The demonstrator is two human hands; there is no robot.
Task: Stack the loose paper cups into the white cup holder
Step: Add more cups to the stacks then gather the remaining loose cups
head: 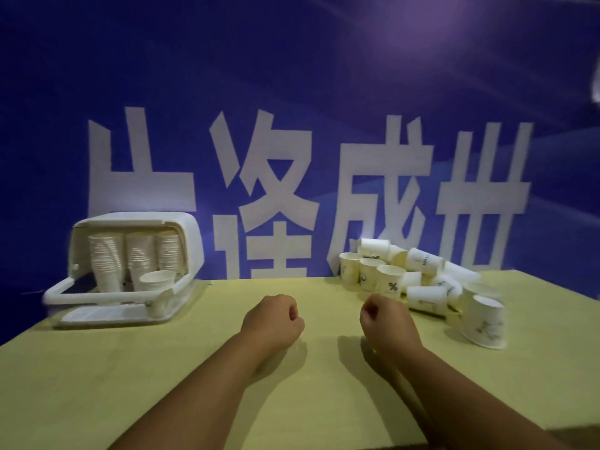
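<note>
Resting on the tabletop, left hand and right hand curl their fingers into empty fists. The loose paper cups lie heaped far right, well apart from the white cup holder; light and crushable, they likely want a gentle sidewall grip.

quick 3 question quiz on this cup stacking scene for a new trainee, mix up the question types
1. True or false: the left hand and the right hand are both curled and hold nothing.
2. The white cup holder sits: A) left of both hands, B) right of both hands, C) between the hands.
3. Fill in: in the pile of loose cups, the cup with the % mark stands ____, its opening facing up.

Key: 1 true; 2 A; 3 upright.
</note>
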